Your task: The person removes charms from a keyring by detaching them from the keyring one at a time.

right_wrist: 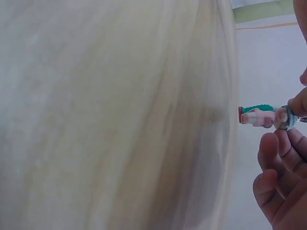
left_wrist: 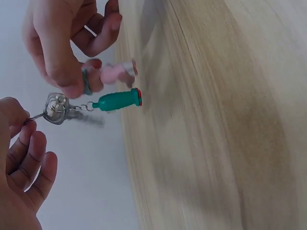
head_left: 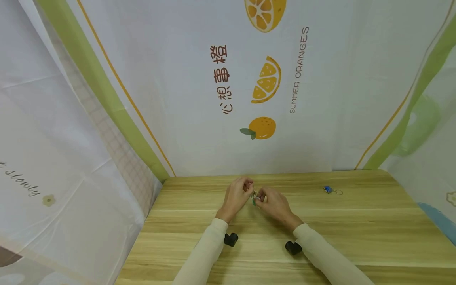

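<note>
My left hand (head_left: 236, 196) pinches a metal split ring (left_wrist: 36, 117) between thumb and forefinger. From it hang a silver bell-like charm (left_wrist: 56, 108), a short chain and a green bottle-shaped pendant (left_wrist: 116, 100) with a red end. Beside it, my right hand (head_left: 275, 202) grips a small pink figurine (left_wrist: 113, 73) by its grey-green end. In the right wrist view, the figurine (right_wrist: 261, 118) lies alongside the green pendant (right_wrist: 259, 108). Whether the figurine is joined to the same ring is hidden by the fingers. Both hands are above the table.
A blue keychain (head_left: 328, 190) with a metal ring lies on the wooden table (head_left: 356, 229) to the right. Behind the table hangs a white curtain (head_left: 185, 99) printed with oranges. Black wrist-worn devices (head_left: 231, 239) show at both cuffs.
</note>
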The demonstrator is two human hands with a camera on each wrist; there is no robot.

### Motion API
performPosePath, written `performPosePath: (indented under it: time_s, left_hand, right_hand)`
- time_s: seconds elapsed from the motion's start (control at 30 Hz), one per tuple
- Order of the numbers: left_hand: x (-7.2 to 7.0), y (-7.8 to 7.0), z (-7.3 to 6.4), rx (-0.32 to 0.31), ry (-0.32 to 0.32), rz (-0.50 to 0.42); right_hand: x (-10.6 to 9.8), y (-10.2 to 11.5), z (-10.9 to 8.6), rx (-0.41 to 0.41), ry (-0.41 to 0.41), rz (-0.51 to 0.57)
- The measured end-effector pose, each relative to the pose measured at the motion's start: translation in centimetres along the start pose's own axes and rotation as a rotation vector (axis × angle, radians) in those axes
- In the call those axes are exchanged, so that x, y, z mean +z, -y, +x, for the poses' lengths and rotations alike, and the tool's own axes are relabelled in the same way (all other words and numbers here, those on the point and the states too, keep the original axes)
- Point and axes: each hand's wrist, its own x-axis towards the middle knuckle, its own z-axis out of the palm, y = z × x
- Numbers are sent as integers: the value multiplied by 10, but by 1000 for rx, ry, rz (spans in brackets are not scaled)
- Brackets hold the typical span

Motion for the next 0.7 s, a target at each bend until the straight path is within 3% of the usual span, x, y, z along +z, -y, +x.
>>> performPosePath:
  time_s: [0.2,0.4,0.7]
  left_hand:
    - [1,4,-1,25,4,1]
    - [1,5,-3,-24,80,-12]
    - [1,6,-4,-104,215,-180]
  right_hand:
    - [-4,3,-2,18,16,14]
    - [-8,3,-4,2,12,35]
    - [-9,-1,-6,-55,-36,55]
